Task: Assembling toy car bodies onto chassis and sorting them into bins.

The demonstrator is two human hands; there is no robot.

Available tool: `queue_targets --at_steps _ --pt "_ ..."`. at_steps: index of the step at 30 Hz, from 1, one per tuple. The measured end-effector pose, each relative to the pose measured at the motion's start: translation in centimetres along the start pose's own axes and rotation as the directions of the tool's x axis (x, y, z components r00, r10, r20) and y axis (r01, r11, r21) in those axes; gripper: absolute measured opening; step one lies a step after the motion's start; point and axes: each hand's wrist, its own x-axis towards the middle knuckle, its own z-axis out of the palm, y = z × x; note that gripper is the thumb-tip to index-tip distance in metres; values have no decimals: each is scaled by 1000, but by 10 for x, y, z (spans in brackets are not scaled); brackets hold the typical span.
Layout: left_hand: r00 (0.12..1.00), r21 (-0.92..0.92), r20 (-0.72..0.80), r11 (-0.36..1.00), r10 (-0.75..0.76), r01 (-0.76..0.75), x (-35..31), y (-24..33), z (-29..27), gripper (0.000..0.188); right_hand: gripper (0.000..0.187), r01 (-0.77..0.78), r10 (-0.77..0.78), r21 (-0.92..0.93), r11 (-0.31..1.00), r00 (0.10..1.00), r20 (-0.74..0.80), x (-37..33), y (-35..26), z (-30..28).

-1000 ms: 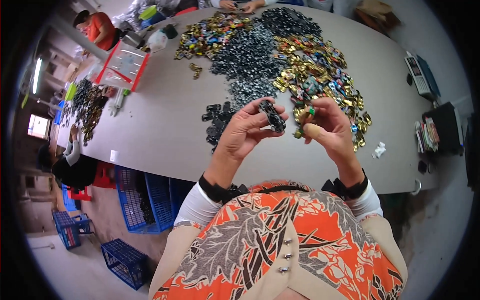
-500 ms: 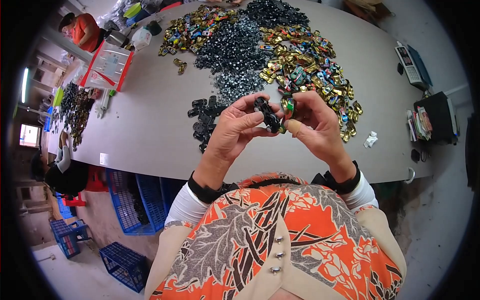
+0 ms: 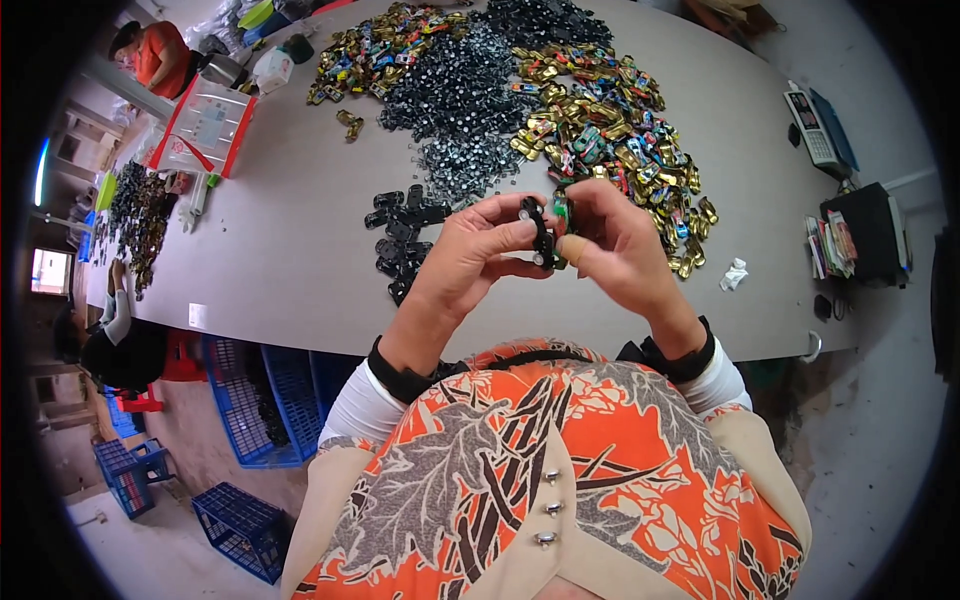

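Note:
My left hand (image 3: 470, 255) pinches a small black toy-car chassis with wheels (image 3: 538, 232) above the grey table (image 3: 300, 230). My right hand (image 3: 615, 245) presses a green toy-car body (image 3: 560, 212) against that chassis, fingertips of both hands touching. Just beyond the left hand lies a small cluster of black chassis parts (image 3: 400, 235). Behind the hands spread a pile of gold and coloured car bodies (image 3: 610, 140) and a pile of dark grey parts (image 3: 465, 100).
A red-and-clear tray (image 3: 205, 125) stands at the table's far left, with another person in orange (image 3: 155, 55) beyond it. A calculator (image 3: 815, 125) lies at the right edge, a white scrap (image 3: 735, 275) nearer. Blue crates (image 3: 255, 400) sit under the table.
Both hands have drawn together, bringing the green body against the black chassis. The view has shifted slightly closer to the table.

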Motion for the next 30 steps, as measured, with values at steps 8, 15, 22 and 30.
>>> queue_targets --at_steps 8,15,22,30 --pt "988 -160 68 976 -137 146 12 -14 -18 35 21 -440 390 400 804 898 205 7 15 -3" --pt "984 -125 27 976 -177 179 11 -16 -20 33 15 -502 440 320 803 863 248 4 17 -1" --pt "985 -17 -37 986 -169 168 10 -19 -16 31 17 -410 389 82 909 901 191 3 18 -1" --pt "992 -49 2 991 -126 126 8 -21 -24 38 18 -450 388 298 842 889 245 -1 25 -3"
